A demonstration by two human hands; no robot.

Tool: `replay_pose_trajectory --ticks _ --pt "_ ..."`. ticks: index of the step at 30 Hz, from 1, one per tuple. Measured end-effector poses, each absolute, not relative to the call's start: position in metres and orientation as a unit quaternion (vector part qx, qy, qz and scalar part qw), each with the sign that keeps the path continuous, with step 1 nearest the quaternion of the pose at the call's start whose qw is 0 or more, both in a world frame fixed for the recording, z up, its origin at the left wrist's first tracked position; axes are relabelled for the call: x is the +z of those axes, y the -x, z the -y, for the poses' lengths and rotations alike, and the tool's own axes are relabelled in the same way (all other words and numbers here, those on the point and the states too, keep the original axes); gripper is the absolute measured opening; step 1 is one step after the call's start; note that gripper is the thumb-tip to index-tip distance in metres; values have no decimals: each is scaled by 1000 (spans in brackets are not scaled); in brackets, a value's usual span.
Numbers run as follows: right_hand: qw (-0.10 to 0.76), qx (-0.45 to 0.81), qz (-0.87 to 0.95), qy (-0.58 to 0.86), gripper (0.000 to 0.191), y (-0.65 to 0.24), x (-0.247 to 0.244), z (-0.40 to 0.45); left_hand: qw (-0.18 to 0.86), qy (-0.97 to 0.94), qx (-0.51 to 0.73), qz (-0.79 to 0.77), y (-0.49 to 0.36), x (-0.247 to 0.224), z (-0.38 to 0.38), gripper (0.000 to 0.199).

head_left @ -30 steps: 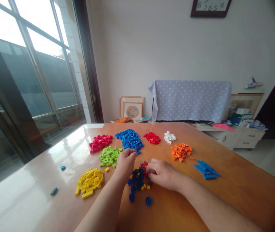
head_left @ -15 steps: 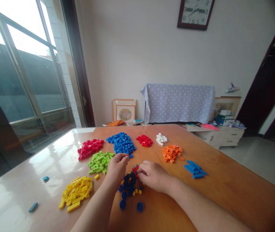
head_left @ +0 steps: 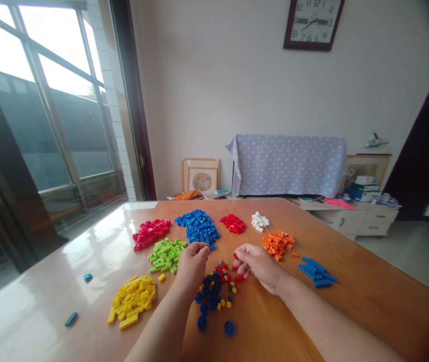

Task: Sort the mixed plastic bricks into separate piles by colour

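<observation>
My right hand (head_left: 257,266) is raised just right of the mixed pile, its thumb and fingers pinching a small red brick (head_left: 235,256). Several loose red bricks (head_left: 238,277) lie below those fingers. My left hand (head_left: 194,262) hovers between the lime green bricks (head_left: 165,256) and the mixed pile, fingertips pressed together; what they hold, if anything, is hidden. Dark blue wheels (head_left: 211,289) with red and yellow pieces make up the mixed pile between my forearms. One dark blue wheel (head_left: 229,329) lies apart at the front.
Sorted heaps on the table (head_left: 267,332) include yellow bricks (head_left: 133,299), dark red bricks (head_left: 152,234), blue round pieces (head_left: 198,226), red bricks (head_left: 233,223), white bricks (head_left: 259,221), orange bricks (head_left: 278,244) and long blue bricks (head_left: 317,272). Two teal pieces (head_left: 71,319) lie at left.
My right hand has lifted away from the mixed pile to the right and now pinches a red brick. Red bricks beneath it have come into view. My left hand remains pinched near the green bricks.
</observation>
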State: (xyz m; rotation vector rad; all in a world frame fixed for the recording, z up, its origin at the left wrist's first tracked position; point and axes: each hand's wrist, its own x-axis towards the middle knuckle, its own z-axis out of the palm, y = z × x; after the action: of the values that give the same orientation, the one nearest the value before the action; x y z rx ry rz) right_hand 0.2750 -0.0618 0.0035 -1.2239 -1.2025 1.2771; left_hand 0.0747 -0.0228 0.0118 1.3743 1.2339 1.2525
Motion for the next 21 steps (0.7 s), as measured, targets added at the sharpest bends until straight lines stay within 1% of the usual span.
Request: replay_pose_trajectory --ticks 4,8,12,17,21 --pt "522 502 428 540 17 -279 5 46 472 -523 506 -498 -74 10 21 30" --pt "523 489 405 569 12 -283 10 14 498 -497 508 -497 -74 9 19 31" --pt "529 441 391 611 9 -292 11 -30 506 -485 517 -491 -72 8 17 28" --pt "533 394 354 659 12 -308 5 -79 509 -468 533 -489 -69 10 16 30" --pt "540 373 336 676 13 -315 0 -100 513 -454 540 -490 -68 12 17 28"
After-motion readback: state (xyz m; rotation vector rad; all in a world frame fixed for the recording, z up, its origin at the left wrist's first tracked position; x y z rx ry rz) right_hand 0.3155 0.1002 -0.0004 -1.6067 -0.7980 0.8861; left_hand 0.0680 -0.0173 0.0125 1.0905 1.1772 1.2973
